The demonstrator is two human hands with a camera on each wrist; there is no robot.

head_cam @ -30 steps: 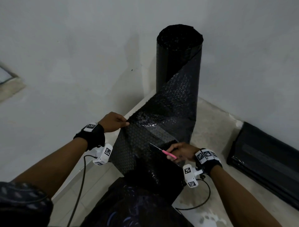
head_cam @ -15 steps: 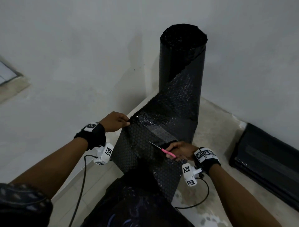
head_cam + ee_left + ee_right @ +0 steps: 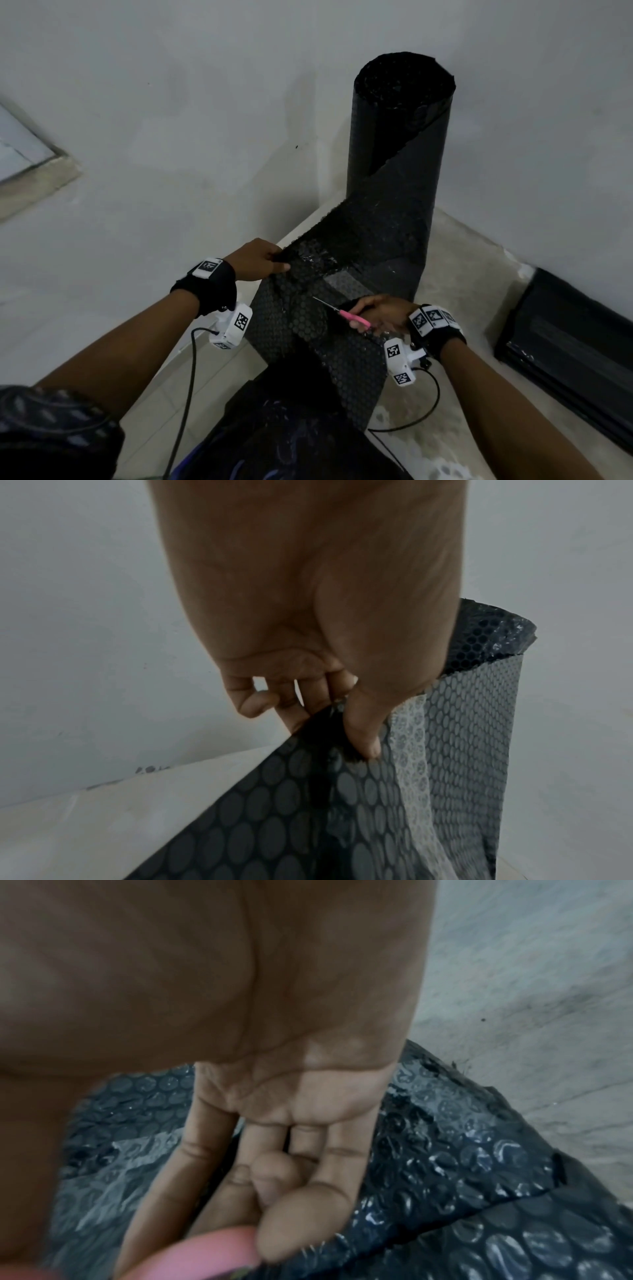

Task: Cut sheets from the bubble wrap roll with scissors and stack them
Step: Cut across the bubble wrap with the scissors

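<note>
**Cut runs further across the wrap**

Head view: the scissors (image 3: 344, 313), gripped in the right hand (image 3: 380, 313), have advanced toward 10 o'clock since a second ago — the sheet is nearer to coming free. The bubble wrap roll (image 3: 397, 178) stands at 12 o'clock; a black stack (image 3: 575, 346) lies at 3.

Left wrist: the left hand (image 3: 308, 631) pinches the wrap's edge.

Right wrist: fingers curl round the pink handle — blurred.

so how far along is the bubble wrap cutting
Done: a length is pulled off the upright roll. In hand: the left hand pinches the sheet's far edge, and the right hand works pink scissors partway across it. Left: finishing this cut and stacking; no stack of cut sheets is identifiable.
</note>
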